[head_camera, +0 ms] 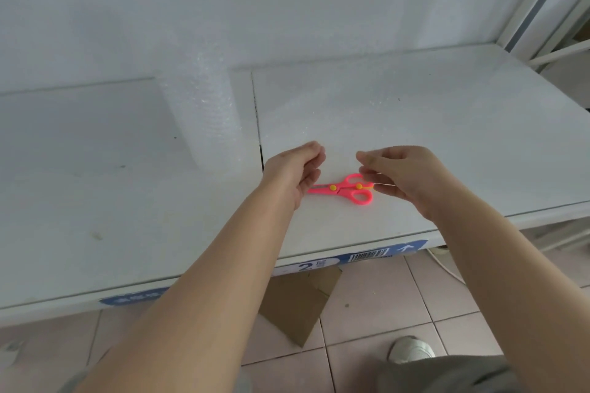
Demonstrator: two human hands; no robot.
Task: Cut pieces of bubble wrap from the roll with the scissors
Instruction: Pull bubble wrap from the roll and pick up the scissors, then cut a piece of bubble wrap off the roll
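Note:
The bubble wrap roll (201,112) stands upright on the white table, left of the seam between two tabletops. A faint dotted sheet, apparently bubble wrap (367,112), lies flat over the right tabletop. Pink scissors (346,189) with yellow rivets lie on it near the front, blades shut and pointing left. My left hand (293,171) hovers over the blade tips, cupped, holding nothing. My right hand (404,177) hovers at the handle end with its fingers spread just above the loops. Whether they touch the loops is unclear.
The white table (95,201) runs along a white wall, and its front edge carries blue labels (370,254). A piece of cardboard (300,300) lies on the tiled floor below. A white shoe (412,349) is at the bottom right. Metal frame posts (542,0) rise at the right.

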